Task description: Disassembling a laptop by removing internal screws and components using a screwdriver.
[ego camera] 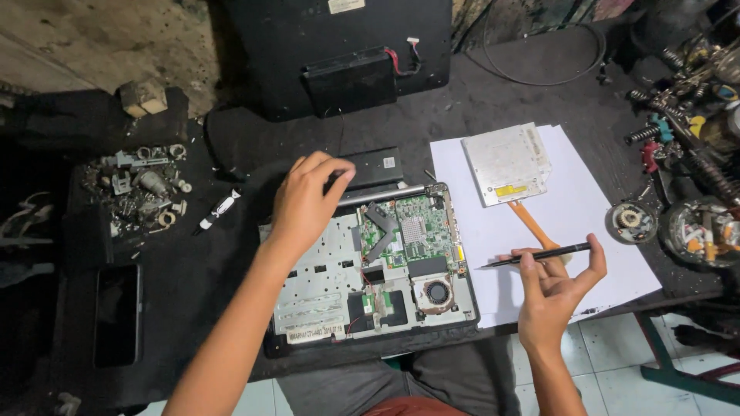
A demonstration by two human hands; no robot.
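At the far left of the dark workbench (193,293), a black phone (117,314) is laid face up, and a heap of loose screws and metal brackets (142,189) is kept together, apparently so that small parts are not lost. Just right of it a small black-and-white tool (218,212) is left lying within reach. In the middle, an opened laptop base (370,266) is set flat, its metal plate, green circuit board (412,231) and cooling fan (437,293) exposed. The left hand (304,204) is pressed onto the upper left of the base, fingers curled down over its back edge by the hinge, seemingly to steady it; nothing is clasped in it. Behind, a black laptop cover (339,54) is stood aside. To the right, a sheet of white paper (593,223) is spread as a clean surface, on which a silver optical drive (507,163) and an orange-handled tool (532,223) are parked. Above the paper's near edge, the right hand (556,289) is closed on a thin black screwdriver (539,254), pinched between thumb and fingertips, its tip pointed toward the board. Springs and tins (694,192) are crowded at the far right.
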